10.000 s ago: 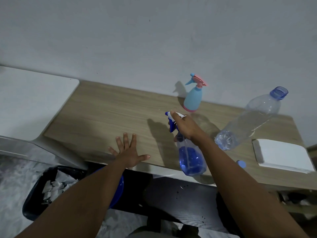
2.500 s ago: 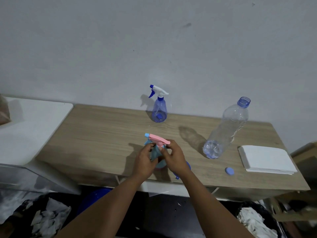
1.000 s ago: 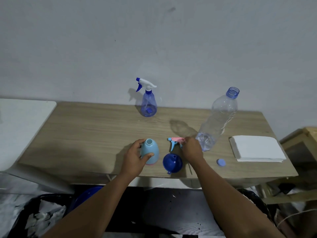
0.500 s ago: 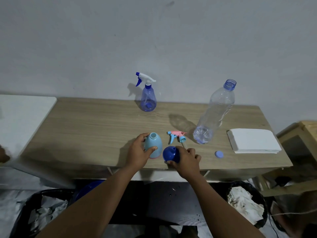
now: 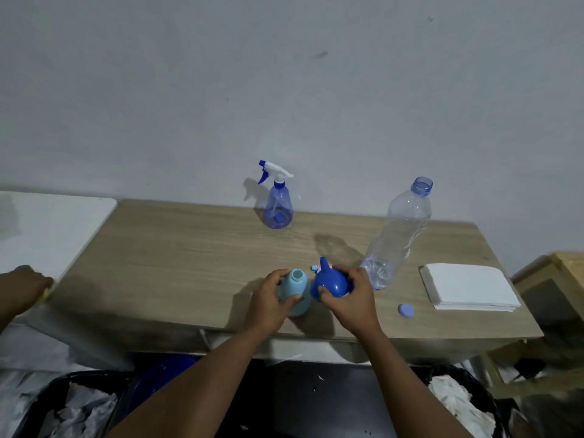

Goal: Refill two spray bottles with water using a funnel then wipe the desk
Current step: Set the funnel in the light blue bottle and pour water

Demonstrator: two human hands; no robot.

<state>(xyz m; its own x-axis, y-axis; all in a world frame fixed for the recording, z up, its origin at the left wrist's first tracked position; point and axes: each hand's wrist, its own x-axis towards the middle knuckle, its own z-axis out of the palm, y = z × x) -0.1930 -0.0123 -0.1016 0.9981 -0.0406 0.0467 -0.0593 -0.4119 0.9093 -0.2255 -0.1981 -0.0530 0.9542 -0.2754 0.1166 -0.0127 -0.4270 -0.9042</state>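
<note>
My left hand (image 5: 271, 303) grips the light blue spray bottle (image 5: 296, 290), which stands open-necked near the desk's front edge. My right hand (image 5: 350, 300) holds the dark blue funnel (image 5: 330, 281) just right of it, lifted off the wooden desk (image 5: 189, 267) with its spout pointing up. The pink and blue spray head (image 5: 316, 267) lies behind the funnel, mostly hidden. A clear blue spray bottle (image 5: 278, 203) with its white trigger on stands at the back by the wall. A large clear water bottle (image 5: 399, 235), uncapped, stands to the right.
A blue bottle cap (image 5: 405, 310) lies near the front edge, beside a stack of white cloths (image 5: 467, 287). Another person's hand (image 5: 27, 287) rests at the white table (image 5: 47, 229) on the left. Bins with crumpled paper (image 5: 458, 403) stand under the desk.
My right hand has picked the funnel up from the desk and turned it spout up, next to the light blue bottle. Another person's hand has come further in at the left.
</note>
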